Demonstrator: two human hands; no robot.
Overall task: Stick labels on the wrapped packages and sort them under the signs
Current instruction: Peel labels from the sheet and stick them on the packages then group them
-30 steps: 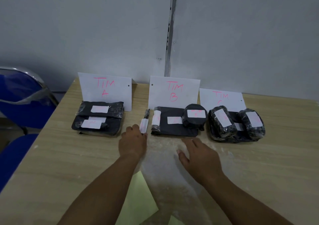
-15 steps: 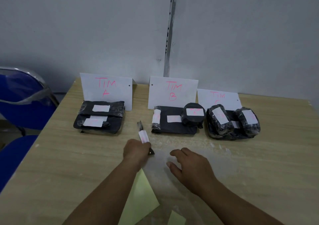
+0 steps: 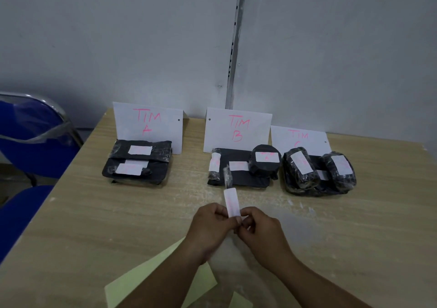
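My left hand (image 3: 212, 225) and my right hand (image 3: 259, 227) meet above the table's middle, both pinching a thin wrapped package (image 3: 228, 177) that carries a white label (image 3: 231, 202) and points away from me. Three white signs stand at the back: TIM A (image 3: 147, 124), TIM B (image 3: 237, 129), TIM C (image 3: 298, 138). Labelled black packages (image 3: 138, 162) lie under A, a flat package with a small roll and a round package (image 3: 266, 161) under B, and two oval bundles (image 3: 319, 173) under C.
A wooden table (image 3: 94, 213) stands against a grey wall. Pale green backing sheets (image 3: 146, 281) lie at the near edge under my forearms. A blue chair (image 3: 28, 139) is off the table's left side.
My left hand drew the thin package back from beside the B pile and raised it. My right hand left the table and joined it on the package.
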